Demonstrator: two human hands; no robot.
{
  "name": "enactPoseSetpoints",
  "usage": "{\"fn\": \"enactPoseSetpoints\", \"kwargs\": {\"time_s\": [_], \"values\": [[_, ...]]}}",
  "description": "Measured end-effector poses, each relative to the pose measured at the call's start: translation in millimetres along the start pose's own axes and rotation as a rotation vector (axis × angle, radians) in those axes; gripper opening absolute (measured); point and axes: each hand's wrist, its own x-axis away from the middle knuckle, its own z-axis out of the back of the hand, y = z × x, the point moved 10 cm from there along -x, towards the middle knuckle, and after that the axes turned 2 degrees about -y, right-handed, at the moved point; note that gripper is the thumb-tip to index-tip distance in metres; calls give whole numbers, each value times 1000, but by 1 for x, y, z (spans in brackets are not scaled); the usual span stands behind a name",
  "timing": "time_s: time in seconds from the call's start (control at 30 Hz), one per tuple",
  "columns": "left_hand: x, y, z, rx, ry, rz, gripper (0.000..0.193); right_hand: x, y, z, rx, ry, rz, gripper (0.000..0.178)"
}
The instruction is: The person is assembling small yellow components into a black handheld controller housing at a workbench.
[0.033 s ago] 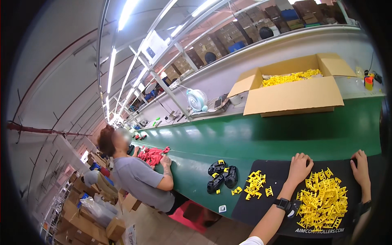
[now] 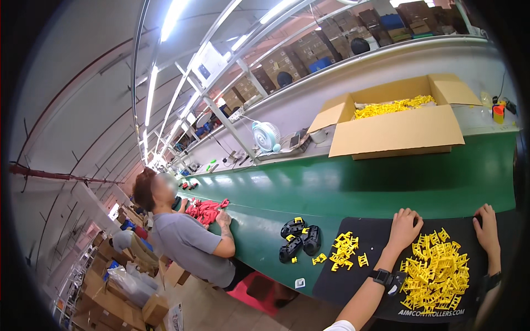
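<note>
My left hand (image 2: 407,227) rests palm down near the far edge of a black mat (image 2: 364,284), its fingers loosely bent and nothing visible in it. Over at the mat's right side lies my right hand (image 2: 487,230), thumb apart from the fingers, also holding nothing that I can see. Between my forearms spreads a large pile of small yellow plastic frame-shaped parts (image 2: 436,273). A smaller group of the same yellow parts (image 2: 344,251) sits left of my left forearm. Beyond the mat's left edge are several black molded parts (image 2: 301,240) with yellow pieces on them.
An open cardboard box (image 2: 395,132) of yellow parts stands at the back of the green bench (image 2: 265,207). A light-blue fan (image 2: 266,136) and an orange-and-black item (image 2: 498,113) are on the ledge. To the left, a person in grey (image 2: 190,243) handles red pieces (image 2: 205,209).
</note>
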Motion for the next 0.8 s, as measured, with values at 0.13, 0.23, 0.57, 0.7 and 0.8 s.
{"fn": "enactPoseSetpoints", "kwargs": {"time_s": [0.13,0.23,0.57,0.7,0.8], "values": [[0,2,7,23,2,-3,19,-4,-6,2,-13,23,30,15],[2,5,6,-1,-7,-6,19,0,-1,0,-14,15,5,15],[1,7,15,-68,-6,-9,19,-10,-39,15,-2,-13,38,13],[-1,9,17,-21,-13,2,19,-10,-53,25,39,-50,41,12],[-3,7,7,-61,-13,-11,17,-9,-42,23,82,-82,-3,12]]}}
